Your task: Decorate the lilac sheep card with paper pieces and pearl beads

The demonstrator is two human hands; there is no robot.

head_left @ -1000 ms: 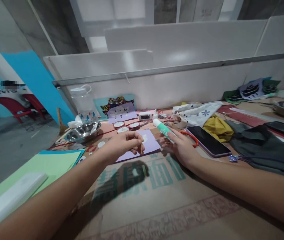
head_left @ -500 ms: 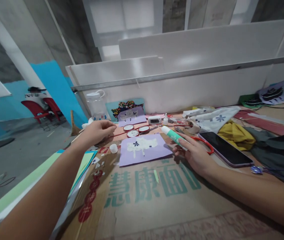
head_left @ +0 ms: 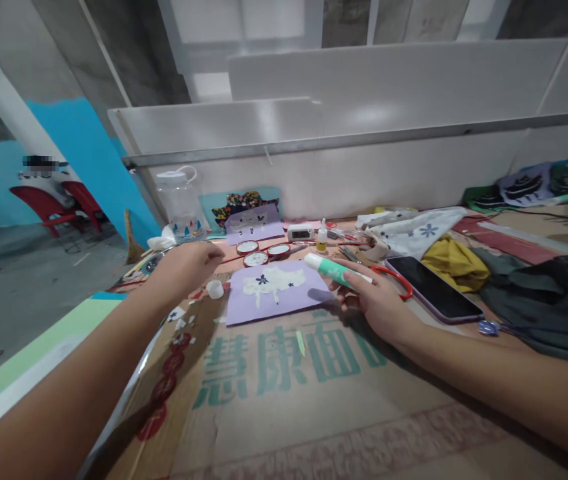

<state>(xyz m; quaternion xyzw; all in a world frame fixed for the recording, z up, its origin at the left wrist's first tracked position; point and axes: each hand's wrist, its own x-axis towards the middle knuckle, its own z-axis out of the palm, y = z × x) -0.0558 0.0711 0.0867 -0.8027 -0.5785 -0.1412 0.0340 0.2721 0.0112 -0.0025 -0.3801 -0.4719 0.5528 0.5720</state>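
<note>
A green-and-white glue stick [head_left: 334, 270] lies in my right hand [head_left: 371, 293], its white end pointing left over a purple card. On the purple card [head_left: 291, 304] sits a white fabric cutout [head_left: 289, 279] with dark flower prints. My left hand [head_left: 197, 261] hovers left of the card with its fingers curled together; whatever they hold, if anything, is hidden. Below that hand a white cap [head_left: 215, 289] stands on the cardboard. Several white fabric scraps [head_left: 180, 325] are scattered nearer to me.
Red-rimmed round tins [head_left: 255, 259], a small dropper bottle [head_left: 322, 237] and a clear jug [head_left: 179, 203] stand behind the card. To the right are red-handled scissors [head_left: 404, 283], a phone [head_left: 434, 288] and cloth pieces [head_left: 457, 263]. A seated person is far left.
The view has shifted slightly, so the tabletop things sit a little further left and up. My right hand still holds the glue stick, and my left fingers stay curled.
</note>
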